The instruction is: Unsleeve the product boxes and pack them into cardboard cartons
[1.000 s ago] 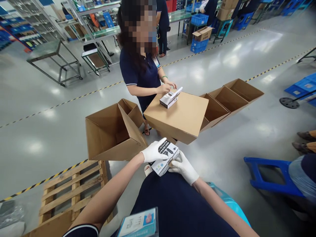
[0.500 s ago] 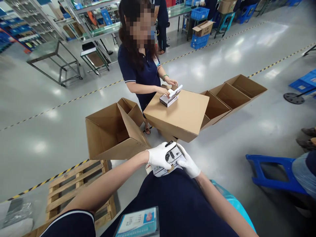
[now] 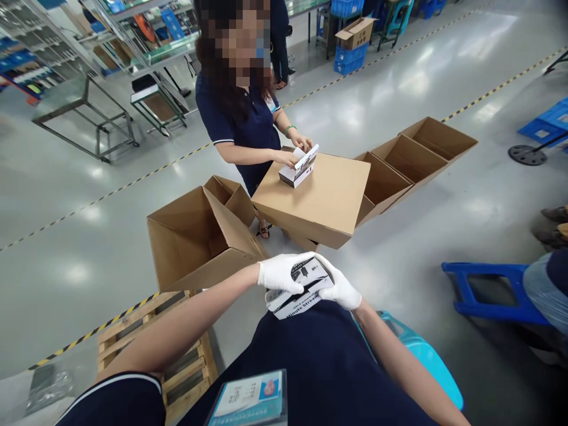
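Note:
I hold a small white printed box (image 3: pixel 298 305) close to my body. Its front reads "Minute Stream" and black product pictures cover its top; a dark gap runs between the top and the front panel. My left hand (image 3: pixel 280 273), in a white glove, grips the box from its far left side, fingers over the top. My right hand (image 3: pixel 342 291), gloved too, clasps the right end, thumb on the front edge. Across from me, a co-worker's hands rest on a similar white box (image 3: pixel 298 171) with raised lid, on a large carton (image 3: pixel 317 198).
Open cartons stand to the left (image 3: pixel 186 236) and in a row at right (image 3: pixel 412 154). A wooden pallet (image 3: pixel 190 373) lies at lower left. A blue stool (image 3: pixel 492 290) and a turquoise stool (image 3: pixel 421 355) are on my right. A person sits at the far right edge.
The box in my hands has turned so that its front lettering shows more. My left hand has shifted slightly left on it. The camera view has moved a little.

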`<state>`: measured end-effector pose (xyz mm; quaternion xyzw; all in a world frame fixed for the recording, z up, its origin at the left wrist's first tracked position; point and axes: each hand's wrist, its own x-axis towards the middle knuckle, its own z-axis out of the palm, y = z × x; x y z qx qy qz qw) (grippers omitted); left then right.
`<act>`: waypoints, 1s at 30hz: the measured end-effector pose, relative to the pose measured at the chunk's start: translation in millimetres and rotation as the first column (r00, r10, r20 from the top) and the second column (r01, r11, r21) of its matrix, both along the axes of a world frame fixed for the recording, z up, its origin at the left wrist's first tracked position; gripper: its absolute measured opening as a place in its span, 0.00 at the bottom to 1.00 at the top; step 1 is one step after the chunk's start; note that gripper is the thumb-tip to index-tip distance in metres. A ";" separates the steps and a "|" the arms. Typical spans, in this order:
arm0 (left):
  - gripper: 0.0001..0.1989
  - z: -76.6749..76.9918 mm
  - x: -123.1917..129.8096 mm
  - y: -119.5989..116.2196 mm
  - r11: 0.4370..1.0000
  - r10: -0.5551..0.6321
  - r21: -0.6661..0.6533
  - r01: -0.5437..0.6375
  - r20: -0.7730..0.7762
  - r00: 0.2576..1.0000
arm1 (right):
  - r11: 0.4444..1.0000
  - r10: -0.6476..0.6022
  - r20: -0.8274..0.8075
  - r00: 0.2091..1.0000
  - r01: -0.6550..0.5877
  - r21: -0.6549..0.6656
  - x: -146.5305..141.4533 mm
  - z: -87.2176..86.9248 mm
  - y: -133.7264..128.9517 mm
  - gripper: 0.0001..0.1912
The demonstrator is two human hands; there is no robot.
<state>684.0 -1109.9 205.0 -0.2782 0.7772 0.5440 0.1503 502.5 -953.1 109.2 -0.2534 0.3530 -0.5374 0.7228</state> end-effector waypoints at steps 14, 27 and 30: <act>0.44 -20.6 76.4 20.9 0.637 0.685 0.609 -0.472 -0.166 0.709 | 0.997 -0.079 -0.110 0.991 0.076 -0.030 -6.9 -36.1 17.0 0.62; 0.22 -25.6 25.0 54.2 -0.057 0.967 0.313 -0.948 -0.219 -0.131 | 1.000 -0.010 -0.885 0.466 0.030 0.005 24.7 31.1 -29.7 0.42; 0.23 -27.4 26.8 54.4 -0.060 0.968 0.288 -0.956 -0.219 -0.126 | 0.992 -0.047 -0.909 0.413 0.125 0.006 25.0 28.1 -22.9 0.29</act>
